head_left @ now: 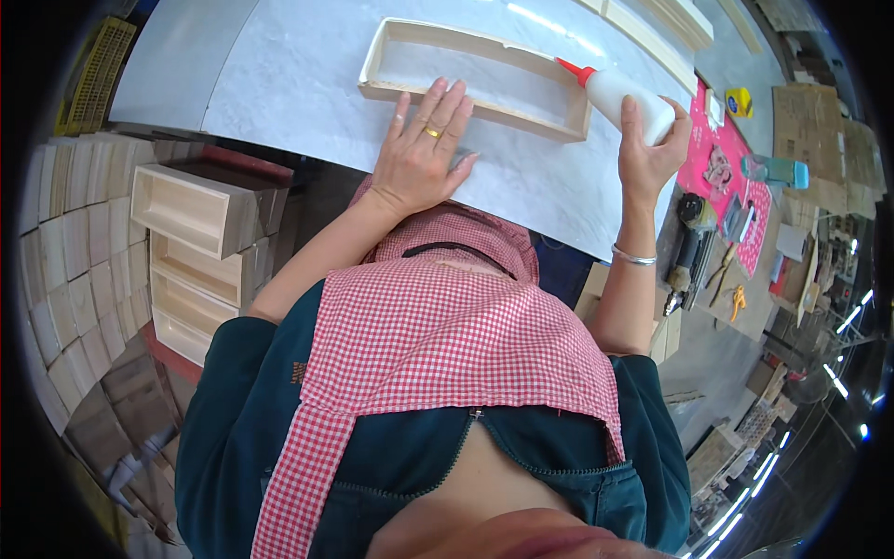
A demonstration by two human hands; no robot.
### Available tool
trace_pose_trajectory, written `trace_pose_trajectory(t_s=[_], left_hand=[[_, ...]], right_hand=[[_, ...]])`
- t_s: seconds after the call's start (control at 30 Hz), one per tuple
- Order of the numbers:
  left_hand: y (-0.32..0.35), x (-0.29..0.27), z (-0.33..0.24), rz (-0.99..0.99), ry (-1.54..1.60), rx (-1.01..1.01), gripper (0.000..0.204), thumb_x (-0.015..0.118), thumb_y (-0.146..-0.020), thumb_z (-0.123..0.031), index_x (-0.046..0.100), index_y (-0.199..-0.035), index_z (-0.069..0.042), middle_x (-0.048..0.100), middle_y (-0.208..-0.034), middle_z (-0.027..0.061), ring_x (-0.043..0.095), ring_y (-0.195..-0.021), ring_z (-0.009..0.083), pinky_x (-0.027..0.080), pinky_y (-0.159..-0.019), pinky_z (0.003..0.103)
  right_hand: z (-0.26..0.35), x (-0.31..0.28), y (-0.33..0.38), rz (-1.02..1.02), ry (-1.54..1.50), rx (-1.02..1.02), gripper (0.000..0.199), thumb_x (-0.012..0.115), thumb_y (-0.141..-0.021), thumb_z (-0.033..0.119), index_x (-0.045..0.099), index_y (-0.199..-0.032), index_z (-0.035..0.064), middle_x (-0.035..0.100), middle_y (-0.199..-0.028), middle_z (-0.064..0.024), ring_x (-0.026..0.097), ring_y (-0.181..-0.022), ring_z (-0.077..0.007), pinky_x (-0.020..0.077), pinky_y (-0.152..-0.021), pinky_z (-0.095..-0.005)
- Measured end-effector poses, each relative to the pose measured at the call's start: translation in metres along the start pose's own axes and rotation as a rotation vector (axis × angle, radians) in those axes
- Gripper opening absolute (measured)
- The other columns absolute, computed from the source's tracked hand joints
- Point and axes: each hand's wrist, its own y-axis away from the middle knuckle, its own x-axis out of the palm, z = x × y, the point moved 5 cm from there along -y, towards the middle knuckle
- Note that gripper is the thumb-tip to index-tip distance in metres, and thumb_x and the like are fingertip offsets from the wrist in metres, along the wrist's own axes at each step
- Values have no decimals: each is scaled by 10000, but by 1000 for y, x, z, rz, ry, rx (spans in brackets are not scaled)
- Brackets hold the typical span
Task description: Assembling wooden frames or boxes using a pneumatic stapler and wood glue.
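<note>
A long rectangular frame of pale wood (531, 121) lies on the marbled white table. My left hand (424, 149) rests flat at its near side, fingers stretched out, the fingertips over the near rail and a gold ring on one finger. Wrapped around a white squeeze bottle (610, 93) is my right hand (656, 144). The bottle, which looks like a glue bottle, is tilted, its red pointed nozzle (575, 72) aimed left. The nozzle's tip is at the frame's far rail near the right end; whether it touches the wood I cannot tell.
Wooden strips (633, 33) lie along the table's far right. At left, open wooden boxes (182, 210) are stacked beside a wall of wood pieces (79, 252). To the right, a bench holds a pink cloth (698, 172), a teal-lidded bottle (778, 171) and orange-handled scissors (738, 300).
</note>
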Motion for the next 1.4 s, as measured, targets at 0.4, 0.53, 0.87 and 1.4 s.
trace_pose_trajectory(t_s=[0.4, 0.53, 0.87, 1.4], left_hand=[[1, 4, -1, 19, -51, -3, 738, 660, -868, -326, 416, -1500, -32, 355, -1604, 125, 268, -1516, 268, 157, -1221, 506], [1, 7, 0, 12, -60, 2, 743, 663, -869, -329, 412, -1503, -36, 344, -1610, 121, 264, -1518, 268, 161, -1219, 504], [3, 3, 5, -16, -79, 15, 756, 665, -870, -335, 397, -1513, -39, 327, -1620, 116, 242, -1526, 274, 178, -1212, 507], [11, -7, 2, -129, 35, 132, 326, 656, -858, -265, 641, -1117, -66, 629, -1159, 71, 576, -1120, 238, 429, -995, 373]], right_hand=[[-29, -43, 2, -53, 51, 28, 465, 829, -812, 245, 584, -1129, 10, 651, -986, -136, 642, -841, -244, 539, -764, -343], [-24, -54, 11, -26, 72, 20, 459, 830, -815, 245, 588, -1129, 15, 650, -982, -134, 637, -838, -237, 536, -756, -337], [0, -77, 49, 30, 90, 65, 446, 820, -824, 242, 587, -1136, 25, 645, -970, -122, 624, -818, -223, 526, -747, -328], [120, 99, 59, 264, -368, -57, 475, 801, -830, 231, 564, -1175, 5, 653, -949, -146, 637, -765, -235, 543, -690, -329]])
